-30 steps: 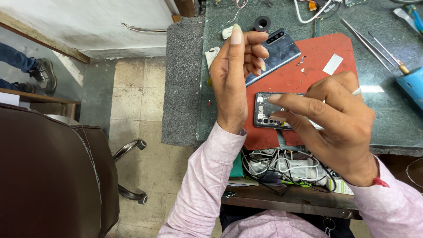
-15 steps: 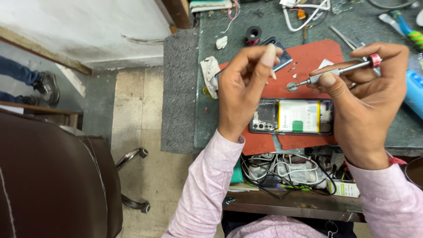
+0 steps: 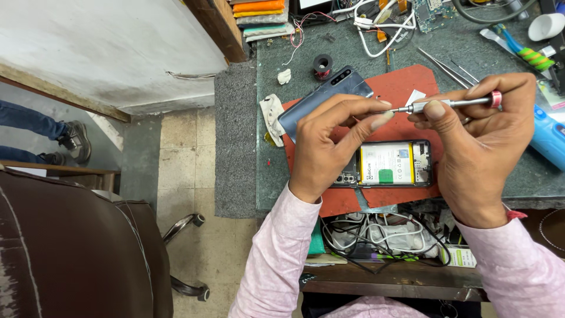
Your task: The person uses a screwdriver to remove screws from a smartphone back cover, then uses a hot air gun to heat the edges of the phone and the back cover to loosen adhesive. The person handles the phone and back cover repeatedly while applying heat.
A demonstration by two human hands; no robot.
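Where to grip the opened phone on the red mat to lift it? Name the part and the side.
Grip the phone by its two long edges near the right end, coming from above. It lies flat, open side up, with battery and boards exposed, so the fingers should stay on the frame. The left hand covers its left end, and the right hand, holding the screwdriver, hovers over that right end.

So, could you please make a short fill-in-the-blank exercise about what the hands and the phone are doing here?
1. The right hand holds a slim metal ____ with a red ring near its end.
2. The left hand pinches at the tool's ____.
3. The opened phone lies on a ____ mat.
4. The grey back cover lies ____ the phone.

Missing words: screwdriver; tip; red; apart from
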